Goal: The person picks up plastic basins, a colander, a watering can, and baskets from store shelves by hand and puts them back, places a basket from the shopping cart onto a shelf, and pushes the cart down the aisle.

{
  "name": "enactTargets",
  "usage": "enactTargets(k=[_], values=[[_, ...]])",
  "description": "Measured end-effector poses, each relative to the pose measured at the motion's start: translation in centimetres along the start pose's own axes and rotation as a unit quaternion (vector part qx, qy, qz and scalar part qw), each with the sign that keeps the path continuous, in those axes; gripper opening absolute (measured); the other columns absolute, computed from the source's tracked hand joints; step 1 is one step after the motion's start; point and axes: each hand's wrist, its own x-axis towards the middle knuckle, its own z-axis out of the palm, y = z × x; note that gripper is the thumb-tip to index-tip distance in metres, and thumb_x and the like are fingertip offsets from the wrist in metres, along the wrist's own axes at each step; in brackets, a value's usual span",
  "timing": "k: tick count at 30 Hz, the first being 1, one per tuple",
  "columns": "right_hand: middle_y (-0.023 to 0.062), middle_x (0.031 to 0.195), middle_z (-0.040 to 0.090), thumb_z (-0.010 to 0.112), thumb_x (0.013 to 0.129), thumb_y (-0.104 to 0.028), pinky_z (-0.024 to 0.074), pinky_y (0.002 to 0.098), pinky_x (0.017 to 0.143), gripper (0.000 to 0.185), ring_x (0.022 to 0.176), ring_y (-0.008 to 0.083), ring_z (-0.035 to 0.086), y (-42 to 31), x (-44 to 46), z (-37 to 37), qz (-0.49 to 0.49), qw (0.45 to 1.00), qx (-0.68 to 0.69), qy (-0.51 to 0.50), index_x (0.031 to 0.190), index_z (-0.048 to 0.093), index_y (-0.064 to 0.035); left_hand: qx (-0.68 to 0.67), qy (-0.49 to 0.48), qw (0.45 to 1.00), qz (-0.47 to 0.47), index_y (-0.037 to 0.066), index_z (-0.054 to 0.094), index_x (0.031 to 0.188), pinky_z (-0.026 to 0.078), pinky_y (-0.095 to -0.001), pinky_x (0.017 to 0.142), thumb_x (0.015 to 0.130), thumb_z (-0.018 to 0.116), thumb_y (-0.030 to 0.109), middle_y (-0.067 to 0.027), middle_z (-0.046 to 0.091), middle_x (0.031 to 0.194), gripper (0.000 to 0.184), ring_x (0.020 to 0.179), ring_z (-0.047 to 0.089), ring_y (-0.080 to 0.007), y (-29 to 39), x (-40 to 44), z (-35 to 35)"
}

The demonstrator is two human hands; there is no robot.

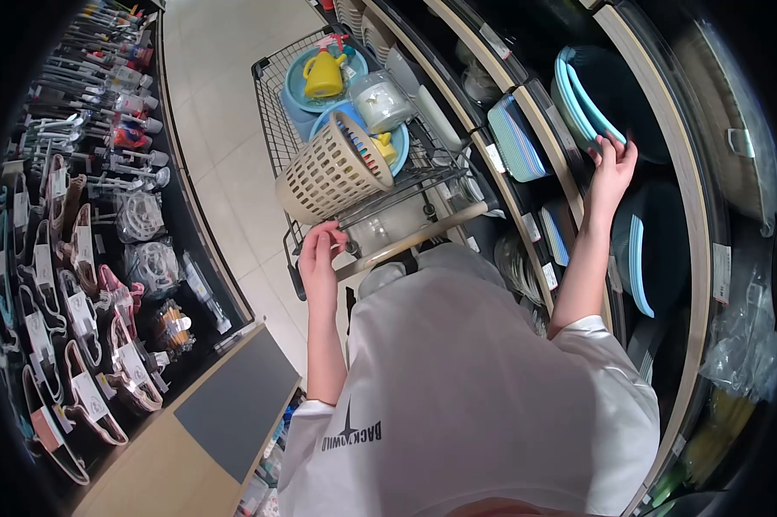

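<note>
My right hand [611, 169] reaches into the shelf on the right. Its bent fingers are apart, with the tips at the lower end of a pair of light-blue rimmed dishes [585, 96]. Whether they press on the rim is hard to make out. My left hand [321, 250] hovers by the near left corner of a shopping cart [272, 112], close to its handle [423, 235]. The fingers there curve loosely and hold nothing visible. Just beyond them a beige perforated basket [320, 172] lies tilted in the cart.
In the cart are a yellow watering can [324, 76], a blue basin [295, 82] and a clear container [382, 102]. Striped dishes [518, 138] and another light-blue dish [638, 263] are on the right shelves. Hanging packaged utensils [139, 172] line the left display.
</note>
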Motion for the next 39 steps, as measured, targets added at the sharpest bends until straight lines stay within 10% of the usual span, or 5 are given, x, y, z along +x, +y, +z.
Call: enactTargets(k=[4,11,16,23,39], values=[[0.0168,0.118,0.07,0.056,0.102,-0.007,0.0582,0.0281,0.081,0.057,0.094,0.0162,0.069,-1.6,-1.6,1.2,0.167,0.958,0.227,-0.051,0.155,0.035,0.0008,0.022,-0.003,1.0,-0.01,0.004,0.066,0.122,0.051,-0.0275,0.089,0.111,0.049,0.022,-0.0025,0.069,0.101,0.027,0.095,0.063,-0.0106,-1.1,0.7,-1.5],[0.0037,0.085,0.066,0.058,0.102,-0.012,0.05,0.0261,0.068,0.032,0.073,0.0124,0.061,3.2,-5.5,4.6,0.06,0.962,-0.055,-0.26,0.132,0.062,-0.0035,0.429,-0.093,0.898,0.019,0.006,0.063,0.132,0.051,-0.0387,0.095,0.09,0.076,0.024,-0.0099,0.071,0.11,0.048,0.103,0.067,-0.0308,-4.3,1.1,-5.4],[0.0157,0.106,0.07,0.081,0.083,-0.029,0.0489,0.0441,0.1,0.051,0.11,0.0381,0.064,8.0,-12.7,7.3,-0.187,0.756,-0.241,-0.578,0.128,0.066,-0.0069,0.605,-0.174,0.776,-0.041,0.014,0.065,0.132,0.053,-0.0456,0.09,0.078,0.086,0.034,-0.0085,0.072,0.111,0.062,0.105,0.067,-0.029,-9.7,0.5,-9.3],[0.0072,0.105,0.075,0.072,0.077,-0.023,0.0533,0.0455,0.09,0.026,0.104,0.0303,0.071,12.0,-16.0,9.9,-0.183,0.56,-0.499,-0.635,0.101,0.078,-0.018,0.655,-0.125,0.744,0.047,0.017,0.072,0.108,0.058,-0.0387,0.08,0.076,0.079,0.024,-0.0014,0.071,0.1,0.034,0.098,0.069,-0.0213,-10.8,1.9,-9.4],[0.0136,0.089,0.076,0.066,0.079,-0.028,0.0558,0.0499,0.078,0.023,0.088,0.0358,0.073,12.4,-8.5,21.6,-0.225,0.603,-0.437,-0.629,0.097,0.076,-0.0174,0.658,-0.08,0.746,0.056,0.018,0.075,0.104,0.057,-0.0448,0.07,0.079,0.073,0.021,-0.011,0.074,0.081,0.026,0.078,0.073,-0.0322,-7.1,14.4,-8.5]])
